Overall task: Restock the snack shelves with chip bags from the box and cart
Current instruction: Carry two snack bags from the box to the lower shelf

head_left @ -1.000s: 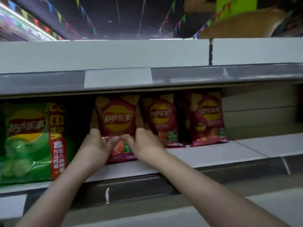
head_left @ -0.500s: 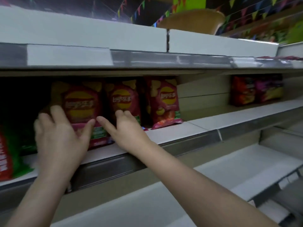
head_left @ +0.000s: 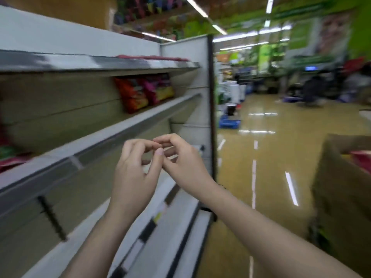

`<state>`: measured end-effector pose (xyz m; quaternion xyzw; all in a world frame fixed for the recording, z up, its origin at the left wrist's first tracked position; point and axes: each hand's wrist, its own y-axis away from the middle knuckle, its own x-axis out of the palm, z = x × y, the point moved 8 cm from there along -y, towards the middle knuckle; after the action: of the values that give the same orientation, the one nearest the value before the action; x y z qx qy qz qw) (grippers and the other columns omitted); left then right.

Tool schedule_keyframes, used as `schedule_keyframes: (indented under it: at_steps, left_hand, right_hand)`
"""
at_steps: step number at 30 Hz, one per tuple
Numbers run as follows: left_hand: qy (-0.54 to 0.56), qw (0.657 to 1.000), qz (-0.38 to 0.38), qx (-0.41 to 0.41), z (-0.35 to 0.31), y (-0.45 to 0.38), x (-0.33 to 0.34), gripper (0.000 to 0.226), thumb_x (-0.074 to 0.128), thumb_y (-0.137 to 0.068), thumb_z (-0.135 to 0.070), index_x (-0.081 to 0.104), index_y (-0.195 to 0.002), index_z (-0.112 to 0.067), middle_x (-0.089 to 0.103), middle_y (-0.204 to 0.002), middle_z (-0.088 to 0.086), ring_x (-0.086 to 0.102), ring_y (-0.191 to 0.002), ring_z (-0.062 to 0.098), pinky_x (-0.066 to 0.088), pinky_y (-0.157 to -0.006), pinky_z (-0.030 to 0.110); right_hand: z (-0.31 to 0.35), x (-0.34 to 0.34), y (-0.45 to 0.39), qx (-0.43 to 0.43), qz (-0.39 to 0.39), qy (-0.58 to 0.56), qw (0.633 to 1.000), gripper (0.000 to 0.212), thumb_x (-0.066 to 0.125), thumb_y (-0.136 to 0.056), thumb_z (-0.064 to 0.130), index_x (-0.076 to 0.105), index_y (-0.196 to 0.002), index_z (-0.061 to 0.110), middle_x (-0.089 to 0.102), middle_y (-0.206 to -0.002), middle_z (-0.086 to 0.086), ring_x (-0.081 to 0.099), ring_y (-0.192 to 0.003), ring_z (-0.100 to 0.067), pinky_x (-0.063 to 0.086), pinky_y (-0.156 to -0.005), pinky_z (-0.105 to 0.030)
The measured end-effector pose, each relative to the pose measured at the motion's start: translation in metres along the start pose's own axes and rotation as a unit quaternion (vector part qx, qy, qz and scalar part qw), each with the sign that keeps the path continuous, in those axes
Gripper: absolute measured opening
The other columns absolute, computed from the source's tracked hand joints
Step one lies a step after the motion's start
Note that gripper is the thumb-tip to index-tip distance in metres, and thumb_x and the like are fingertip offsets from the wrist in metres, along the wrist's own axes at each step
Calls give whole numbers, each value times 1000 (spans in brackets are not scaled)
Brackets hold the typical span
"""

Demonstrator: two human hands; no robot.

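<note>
My left hand (head_left: 136, 169) and my right hand (head_left: 180, 159) hover close together in front of the shelving, away from the bags, fingers loosely curled and fingertips touching each other, holding nothing. The view is blurred. Red and purple chip bags (head_left: 144, 93) stand at the right end of the middle shelf (head_left: 124, 125). A sliver of red and green bags (head_left: 8, 155) shows at the far left edge. At the right stands a brown cardboard box (head_left: 341, 197) with something red (head_left: 361, 159) inside.
The lower shelves (head_left: 170, 227) run below my hands. The shelf unit ends at a white end panel (head_left: 192, 81). A shiny tan aisle floor (head_left: 271, 157) stretches right, with a blue crate (head_left: 229, 122) and blurred store displays far off.
Both hands have let go of the red chip bag on the shelf and drawn back together. The view has swung right, toward the aisle and the cardboard box.
</note>
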<state>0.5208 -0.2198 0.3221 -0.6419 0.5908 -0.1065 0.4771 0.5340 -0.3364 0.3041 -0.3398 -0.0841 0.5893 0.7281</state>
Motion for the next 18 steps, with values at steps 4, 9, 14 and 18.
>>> schedule_keyframes:
  at_steps: [4,9,14,18]
  left_hand:
    - [88,993,78,20,-58,-2,113,7,55,-94,-15,61,-94,-20,52,-101,-1,52,-88,-15,39,-69,-1]
    - [192,967,168,13,-124,15,225,4,56,-94,-18,60,-95,-19,53,-101,0,55,-85,-8,39,-66,0]
    - [298,916,269,17,-190,34,305,3,55,-93,-28,58,-92,-29,55,-104,-9,60,-96,1,52,-71,18]
    - [339,879,330,55,-240,39,339,4,55,-94,-29,57,-90,-29,56,-106,-5,60,-93,0,53,-68,14]
  right_hand:
    - [-47,-118,28,73,-74,76,992,21,62,-90,12,63,-110,16,68,-95,3,60,-74,0,52,-71,-20]
    - [-73,-237,79,150,-134,150,968,18,61,-92,14,65,-109,17,69,-93,2,63,-76,-7,56,-75,-32]
    - [-72,-326,128,183,-185,219,940,20,59,-94,16,64,-114,17,69,-99,5,67,-85,-8,59,-76,-34]
    - [-59,-374,158,191,-251,256,914,20,57,-96,17,63,-116,17,66,-96,12,66,-87,-1,57,-74,-22]
